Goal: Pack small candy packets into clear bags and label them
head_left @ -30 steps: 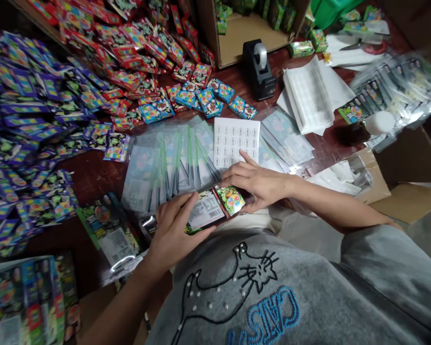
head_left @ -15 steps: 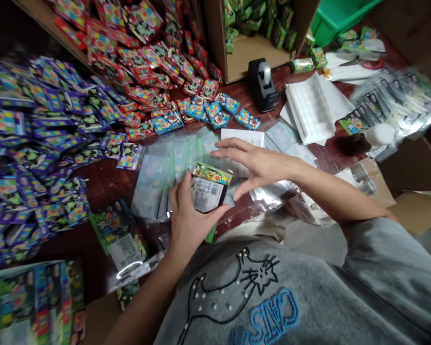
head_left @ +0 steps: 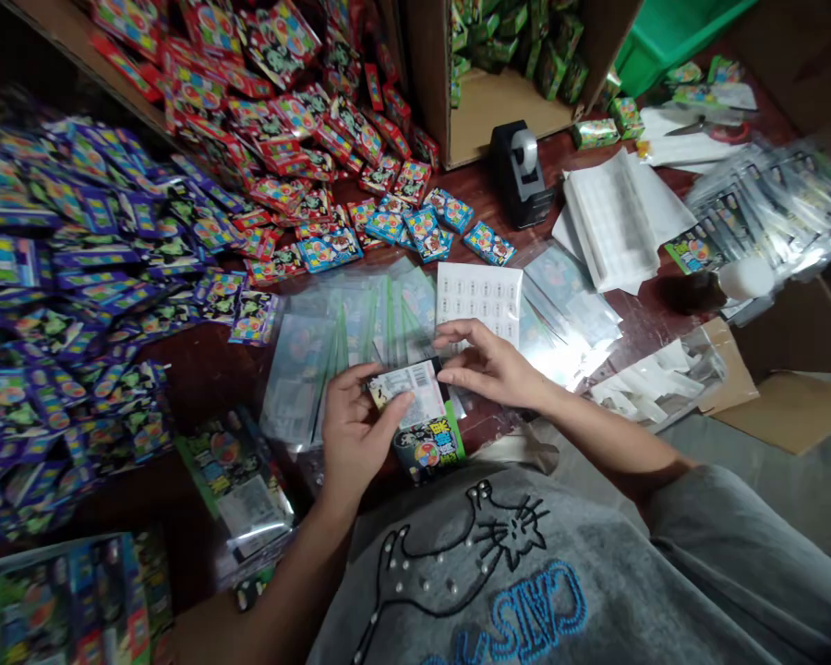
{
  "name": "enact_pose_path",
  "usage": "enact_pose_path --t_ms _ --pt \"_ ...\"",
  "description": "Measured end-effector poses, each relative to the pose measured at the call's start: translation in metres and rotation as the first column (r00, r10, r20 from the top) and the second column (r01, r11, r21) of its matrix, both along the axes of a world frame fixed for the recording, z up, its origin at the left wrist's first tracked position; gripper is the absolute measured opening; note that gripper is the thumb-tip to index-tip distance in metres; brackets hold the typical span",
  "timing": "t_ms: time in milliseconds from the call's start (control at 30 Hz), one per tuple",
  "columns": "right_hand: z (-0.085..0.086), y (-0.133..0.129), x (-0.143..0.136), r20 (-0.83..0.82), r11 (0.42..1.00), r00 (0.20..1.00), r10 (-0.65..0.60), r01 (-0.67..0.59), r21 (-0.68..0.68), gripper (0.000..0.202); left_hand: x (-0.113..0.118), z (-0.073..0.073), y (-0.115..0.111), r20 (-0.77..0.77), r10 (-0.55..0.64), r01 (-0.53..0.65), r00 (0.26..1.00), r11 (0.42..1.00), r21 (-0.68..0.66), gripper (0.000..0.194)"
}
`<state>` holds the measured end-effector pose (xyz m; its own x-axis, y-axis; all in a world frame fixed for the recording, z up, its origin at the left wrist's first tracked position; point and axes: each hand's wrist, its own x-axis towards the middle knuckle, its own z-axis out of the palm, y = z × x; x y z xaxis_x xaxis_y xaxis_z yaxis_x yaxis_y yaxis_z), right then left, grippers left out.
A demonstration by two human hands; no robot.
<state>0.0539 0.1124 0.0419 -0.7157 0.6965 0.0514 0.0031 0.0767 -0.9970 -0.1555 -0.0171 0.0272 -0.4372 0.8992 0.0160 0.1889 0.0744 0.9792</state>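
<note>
My left hand (head_left: 360, 429) grips a printed packet (head_left: 422, 397) by its left side, thumb on the pale label with a barcode. The packet's black and green part with coloured print points down toward my shirt. At the packet's upper right edge is my right hand (head_left: 485, 365), fingers bent and partly apart, holding nothing that I can make out. Beyond the hands lie clear sleeves with green edges (head_left: 305, 360), fanned out on the dark red table. A white sheet of round stickers (head_left: 481, 300) is just past my right fingertips.
Purple packets (head_left: 76, 305) heap on the left, red boxes (head_left: 283, 120) behind, and blue boxes (head_left: 426, 231) near the middle. A black tape dispenser (head_left: 523, 180), white papers (head_left: 613, 222) and a white-capped bottle (head_left: 744, 277) stand or lie to the right.
The packet has turned, its black and green part now toward my shirt. My right hand has come down and in to its edge. More of the sticker sheet shows.
</note>
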Motion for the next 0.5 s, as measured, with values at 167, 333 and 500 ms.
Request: enact_pose_path --t_ms 167,333,500 --pt "-0.011 -0.010 -0.011 -0.025 0.997 0.998 -0.055 0.054 -0.058 0.048 -0.018 0.005 0.013 0.057 -0.008 0.012 0.998 0.998 -0.055 0.026" --pt "-0.006 0.002 -0.015 -0.057 0.999 0.997 -0.046 0.046 0.007 0.060 -0.025 0.013 0.025 0.183 0.036 -0.015 0.982 0.994 -0.111 0.038" --pt "0.010 0.011 -0.022 0.014 0.998 1.000 -0.019 0.020 -0.063 0.019 -0.035 0.022 0.031 0.129 -0.090 0.117 0.988 0.969 -0.217 0.030"
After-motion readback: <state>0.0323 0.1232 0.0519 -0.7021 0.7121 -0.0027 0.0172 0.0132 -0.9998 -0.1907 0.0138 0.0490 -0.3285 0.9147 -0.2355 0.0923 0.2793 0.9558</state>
